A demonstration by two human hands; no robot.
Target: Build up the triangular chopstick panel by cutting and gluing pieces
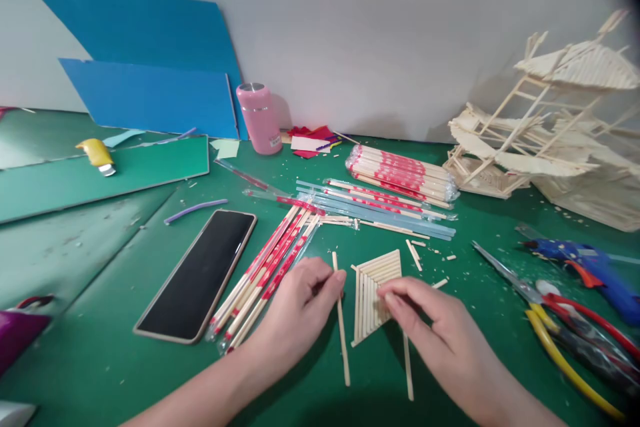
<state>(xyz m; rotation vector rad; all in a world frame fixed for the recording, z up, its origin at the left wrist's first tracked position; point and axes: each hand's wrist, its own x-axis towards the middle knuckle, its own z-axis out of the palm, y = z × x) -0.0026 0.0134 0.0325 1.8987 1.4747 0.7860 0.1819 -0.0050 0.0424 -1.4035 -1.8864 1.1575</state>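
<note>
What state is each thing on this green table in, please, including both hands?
Left hand, pinching the top end of a stick.
Right hand, fingertips resting on the stick panel.
Stick panel, lying flat.
Phone, face up, screen dark.
Pink bottle, upright, lid on.
Scissors, lying flat, blades closed.
Glue gun, lying on its side.
Chopstick pack, wrapped in plastic.

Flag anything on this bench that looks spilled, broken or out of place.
Nothing looks broken. Short offcuts and wood crumbs lie scattered on the green mat, just beyond the stick panel that the right hand touches. That litter is the only untidy spot. The left hand pinches a loose stick.
</note>
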